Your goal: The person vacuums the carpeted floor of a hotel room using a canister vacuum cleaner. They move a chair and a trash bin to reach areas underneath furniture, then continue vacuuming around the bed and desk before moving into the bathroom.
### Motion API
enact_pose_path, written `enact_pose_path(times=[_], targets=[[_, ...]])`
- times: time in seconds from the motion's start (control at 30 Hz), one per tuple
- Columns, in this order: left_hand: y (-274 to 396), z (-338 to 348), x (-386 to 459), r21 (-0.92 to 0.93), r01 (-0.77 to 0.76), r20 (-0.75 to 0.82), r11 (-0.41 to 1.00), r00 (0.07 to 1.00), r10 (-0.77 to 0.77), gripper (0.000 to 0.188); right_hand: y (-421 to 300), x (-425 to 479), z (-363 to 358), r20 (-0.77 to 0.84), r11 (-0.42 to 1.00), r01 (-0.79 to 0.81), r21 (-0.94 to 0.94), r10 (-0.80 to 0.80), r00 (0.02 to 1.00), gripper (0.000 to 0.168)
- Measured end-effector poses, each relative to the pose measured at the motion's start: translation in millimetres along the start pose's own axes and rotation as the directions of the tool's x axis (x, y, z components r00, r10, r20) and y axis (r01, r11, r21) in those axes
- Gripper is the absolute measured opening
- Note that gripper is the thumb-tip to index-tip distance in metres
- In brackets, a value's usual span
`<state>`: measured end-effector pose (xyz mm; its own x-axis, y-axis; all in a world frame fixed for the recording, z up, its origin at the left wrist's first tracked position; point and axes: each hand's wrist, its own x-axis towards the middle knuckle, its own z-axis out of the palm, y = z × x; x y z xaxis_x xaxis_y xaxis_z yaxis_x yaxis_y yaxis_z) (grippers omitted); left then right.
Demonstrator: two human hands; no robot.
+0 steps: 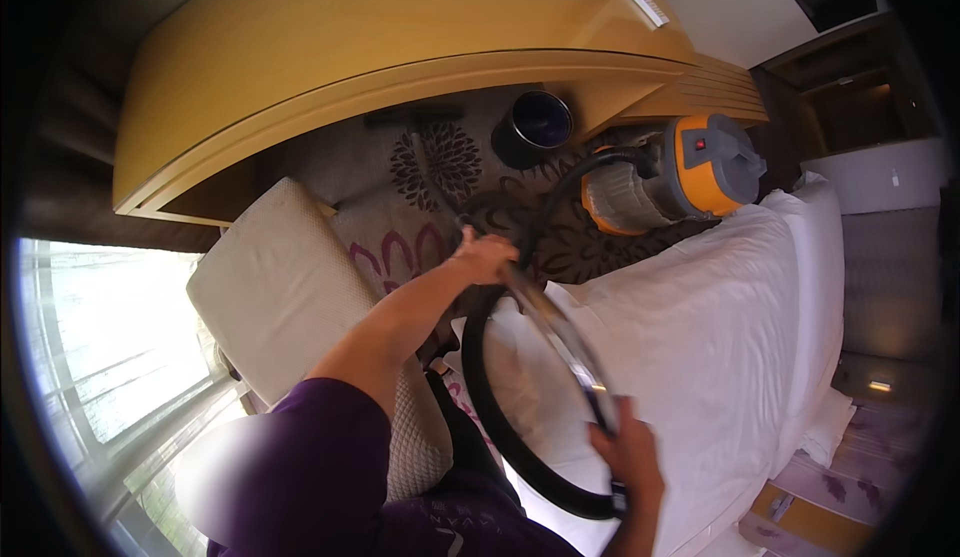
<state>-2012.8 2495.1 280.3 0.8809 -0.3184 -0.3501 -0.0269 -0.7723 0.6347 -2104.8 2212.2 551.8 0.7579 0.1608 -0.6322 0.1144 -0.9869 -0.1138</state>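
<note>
My left hand (pixel 486 257) grips the middle of a shiny metal vacuum wand (pixel 551 323). My right hand (pixel 634 448) is closed around the wand's upper end, where the black hose (pixel 486 396) joins it. From there the hose loops below my left hand and runs to an orange and grey canister vacuum cleaner (pixel 716 167) on the floor. Slanting away from me, the wand reaches a dark floor head (pixel 414 116), which rests on the patterned carpet (pixel 379 216) by the shadowed space under the desk. Part of the floor head is hard to make out in the shadow.
A long yellow wooden desk (pixel 360 24) spans the far side, with a black waste bin (pixel 511 144) beneath its edge. A beige padded seat (pixel 274 287) stands at my left, near the bright window (pixel 112 332). On the right is a bed with white bedding (pixel 690 324).
</note>
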Motion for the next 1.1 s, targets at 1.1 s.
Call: enact_pose_path(times=[1.1], targets=[[162,64,-459,-0.585,0.707,0.19,0.398,0.596,-0.78,0.086,154,31,-292,-0.605,0.988,-0.031,-0.149,-0.066,0.793,0.025]])
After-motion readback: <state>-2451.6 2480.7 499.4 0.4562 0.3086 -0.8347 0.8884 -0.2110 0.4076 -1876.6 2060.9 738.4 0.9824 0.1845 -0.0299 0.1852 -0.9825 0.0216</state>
